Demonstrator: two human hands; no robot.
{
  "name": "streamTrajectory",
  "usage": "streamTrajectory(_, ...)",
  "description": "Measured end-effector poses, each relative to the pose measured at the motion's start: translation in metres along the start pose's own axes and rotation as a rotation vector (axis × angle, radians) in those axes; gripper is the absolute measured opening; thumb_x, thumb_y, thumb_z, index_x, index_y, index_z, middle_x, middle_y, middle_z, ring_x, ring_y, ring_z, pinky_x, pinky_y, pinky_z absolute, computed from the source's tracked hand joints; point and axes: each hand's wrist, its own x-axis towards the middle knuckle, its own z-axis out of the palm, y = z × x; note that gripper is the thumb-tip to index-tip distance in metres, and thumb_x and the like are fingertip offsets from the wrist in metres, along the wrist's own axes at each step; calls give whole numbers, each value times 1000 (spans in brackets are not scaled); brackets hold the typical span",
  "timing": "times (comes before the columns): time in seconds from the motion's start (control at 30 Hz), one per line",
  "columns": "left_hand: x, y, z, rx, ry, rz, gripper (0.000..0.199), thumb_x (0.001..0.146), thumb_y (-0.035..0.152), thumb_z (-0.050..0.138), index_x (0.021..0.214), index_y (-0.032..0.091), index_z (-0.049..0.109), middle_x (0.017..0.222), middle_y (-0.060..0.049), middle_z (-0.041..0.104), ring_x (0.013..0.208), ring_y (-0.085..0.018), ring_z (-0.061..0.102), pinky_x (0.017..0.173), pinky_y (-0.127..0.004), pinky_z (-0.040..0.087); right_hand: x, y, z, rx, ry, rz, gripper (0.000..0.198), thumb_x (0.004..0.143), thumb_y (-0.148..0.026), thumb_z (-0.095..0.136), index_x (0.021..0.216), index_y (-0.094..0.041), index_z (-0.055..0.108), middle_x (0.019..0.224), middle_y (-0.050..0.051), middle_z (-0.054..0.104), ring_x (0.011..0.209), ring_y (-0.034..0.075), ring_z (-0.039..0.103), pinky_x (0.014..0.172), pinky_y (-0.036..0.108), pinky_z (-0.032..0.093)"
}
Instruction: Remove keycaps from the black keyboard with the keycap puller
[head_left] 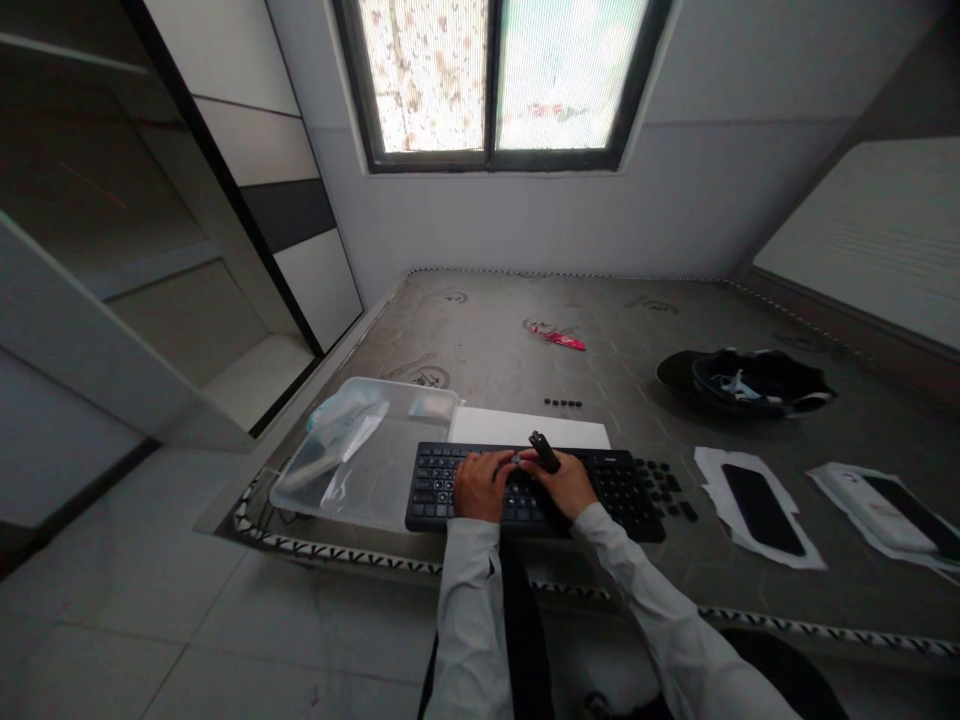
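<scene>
- The right hand (568,484) is grasping a slim black tool (544,452); the left hand (481,485) has bent fingers, and I cannot tell if it pinches something.
- The black keyboard (430,490) lies under both hands, near the patterned edge (360,562) of the grey surface (480,310).
- Left of the left hand is a translucent plastic tray (405,455), with rounded corners.
- Right of the right hand are loose keycaps (661,487), small and dark.
- Beyond the hands, 5 small black pieces (565,403) make 1 row, with open room farther away.
</scene>
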Motion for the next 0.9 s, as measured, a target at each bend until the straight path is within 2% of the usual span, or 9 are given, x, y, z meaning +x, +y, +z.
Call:
streamTrajectory(0.3, 0, 11, -5, -33, -26, 32, 15, 87, 30, 56, 96, 25, 67, 95, -1, 70, 88, -16, 58, 83, -31, 44, -6, -2, -7, -38, 19, -58, 29, 73, -46, 66, 88, -22, 73, 91, 4, 72, 89, 23, 65, 84, 33, 47)
streamTrajectory(0.47, -2, 13, 1, -59, -11, 37, 12, 87, 25, 55, 96, 20, 61, 95, -3, 67, 88, -15, 58, 82, -30, 45, -15, 1, -27, -190, 24, -166, 28, 81, -46, 56, 88, -23, 72, 90, 4, 72, 86, 23, 65, 82, 33, 48)
streamTrajectory(0.57, -4, 15, 5, -59, -8, 32, 9, 86, 24, 55, 92, 19, 59, 87, -2, 65, 81, -15, 58, 78, -29, 46, -25, 19, -49, -263, 81, -205, 27, 83, -42, 52, 87, -24, 72, 90, 5, 71, 87, 23, 65, 82, 34, 48)
streamTrajectory(0.67, -4, 19, 9, -45, -10, 28, 9, 84, 23, 57, 91, 20, 60, 81, -1, 64, 76, -14, 58, 75, -29, 46, -41, 48, -77, -321, 230, -173, 31, 81, -46, 51, 87, -23, 72, 94, 6, 71, 90, 26, 65, 84, 38, 48)
streamTrajectory(0.8, -4, 25, 15, -30, -32, 50, 28, 86, 23, 55, 114, 24, 59, 92, -2, 68, 82, -15, 60, 81, -32, 48, -67, 91, -111, -355, 445, -52, 44, 79, -59, 48, 87, -23, 72, 94, 9, 71, 89, 28, 65, 80, 39, 49)
streamTrajectory(0.9, -5, 25, 22, -28, -36, 82, 27, 90, 26, 48, 113, 25, 62, 102, -4, 68, 94, -17, 61, 87, -35, 48, -82, 117, -130, -347, 566, 63, 51, 77, -66, 46, 88, -24, 73, 92, 8, 72, 85, 29, 66, 72, 37, 51)
